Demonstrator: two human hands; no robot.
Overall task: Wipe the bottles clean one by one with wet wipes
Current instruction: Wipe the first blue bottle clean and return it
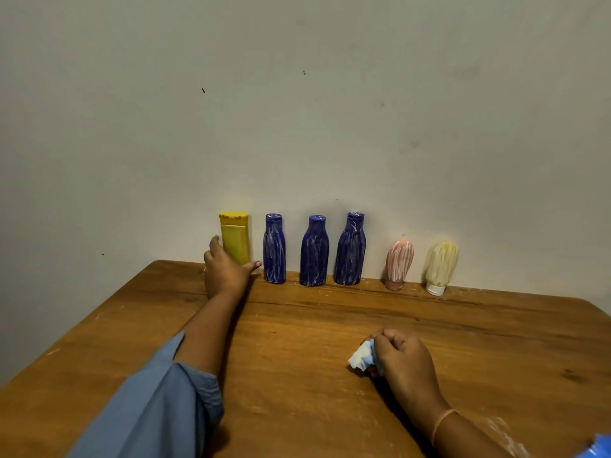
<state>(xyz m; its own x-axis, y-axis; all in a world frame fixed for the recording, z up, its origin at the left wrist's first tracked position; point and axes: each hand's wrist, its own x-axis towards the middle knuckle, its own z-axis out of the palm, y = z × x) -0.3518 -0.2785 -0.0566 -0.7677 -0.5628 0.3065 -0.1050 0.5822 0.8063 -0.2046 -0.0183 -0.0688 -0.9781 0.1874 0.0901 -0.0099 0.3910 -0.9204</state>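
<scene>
- Wooden surface shoved up against a plain grey wall, and at its back edge the left hand is spread wide in front of the yellow bottle. The thumb sticks out past the bottle's right side and a finger runs up along its left. Can't tell if it's actually touching the bottle or just bracketing it.
- That yellow bottle stands upright, long axis vertical, at the far left end of the row, straight behind those fingers. Looks clean, no streaks I can make out.
- Right hand is down near the front, well apart from the row, fingers curled round a crumpled wet wipe resting on the wood.
- Next along are three blue bottles, all upright and smeared with white streaks. The nearest one sits just beside the left thumb, so my guess is the left hand fetches it while the wipe waits in the right.
- Further right, a pink bottle and a pale yellow bottle stand on their caps, streaky too. Most of the job looks undone.
</scene>
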